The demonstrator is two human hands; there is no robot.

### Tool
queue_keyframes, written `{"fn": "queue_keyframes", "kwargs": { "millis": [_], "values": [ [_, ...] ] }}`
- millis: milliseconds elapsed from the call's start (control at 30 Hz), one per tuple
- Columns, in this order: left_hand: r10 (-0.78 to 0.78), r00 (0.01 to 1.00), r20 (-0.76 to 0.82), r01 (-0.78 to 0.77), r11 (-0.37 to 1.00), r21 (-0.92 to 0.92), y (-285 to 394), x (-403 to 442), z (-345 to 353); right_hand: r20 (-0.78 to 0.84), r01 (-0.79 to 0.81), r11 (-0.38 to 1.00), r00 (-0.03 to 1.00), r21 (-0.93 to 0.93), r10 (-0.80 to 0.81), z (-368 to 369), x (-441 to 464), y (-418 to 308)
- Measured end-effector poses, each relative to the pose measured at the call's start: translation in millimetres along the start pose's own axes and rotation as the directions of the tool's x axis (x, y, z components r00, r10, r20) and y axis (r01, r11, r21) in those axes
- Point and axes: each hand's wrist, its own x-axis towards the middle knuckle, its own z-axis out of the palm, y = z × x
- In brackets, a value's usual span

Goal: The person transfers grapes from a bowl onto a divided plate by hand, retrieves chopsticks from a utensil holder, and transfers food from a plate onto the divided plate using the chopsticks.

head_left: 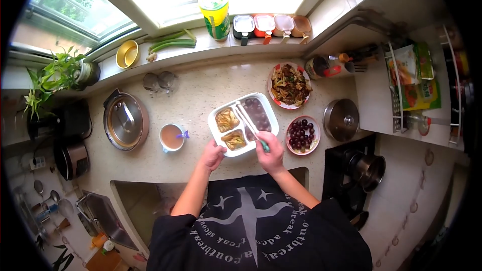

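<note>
My left hand point(213, 156) grips the lower left edge of a white divided lunch box point(213, 131). In my right hand point(270, 153) is a pair of pale chopsticks point(246, 119) with a green end, slanting over the box. Cooked, yellowish-brown food point(227, 119) fills two small left compartments. The long right compartment holds a dark purplish food point(257, 113), whose kind I cannot make out. Right of the box are a plate of stir-fried food point(289, 86) and a plate of dark, round fruit point(303, 135).
On the counter's left side are a lidded pan point(125, 120), a mug of brown drink point(172, 137) and two glasses point(165, 80). The windowsill bears spring onions point(173, 44), a yellow-green bottle point(216, 15) and seasoning boxes point(263, 25). A stove point(346, 170) stands at right.
</note>
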Motion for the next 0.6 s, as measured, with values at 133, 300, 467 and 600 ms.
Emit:
{"fn": "queue_keyframes", "kwargs": {
  "millis": [133, 300, 467, 600],
  "values": [
    [0.042, 0.999, -0.005, -0.042, 0.999, -0.022, 6.3, -11.6, 12.1, 0.116, 0.253, 0.966, 0.962, -0.052, -0.246, 6.4, 6.4, 2.9],
    [0.073, 0.997, -0.006, -0.074, 0.996, -0.047, 10.0, -21.7, 10.7, 0.174, 0.326, 0.933, 0.938, -0.152, -0.299, 1.6, -5.3, 7.3],
    [0.109, 0.994, -0.017, -0.110, 0.993, -0.045, 15.6, -31.2, 9.6, 0.255, 0.371, 0.898, 0.916, -0.237, -0.311, -1.0, -12.6, 0.4],
    [0.139, 0.990, 0.000, -0.139, 0.990, -0.038, 21.3, -39.8, 13.8, 0.268, 0.368, 0.886, 0.917, -0.282, -0.296, -0.6, -20.0, -4.4]
  ]
}}
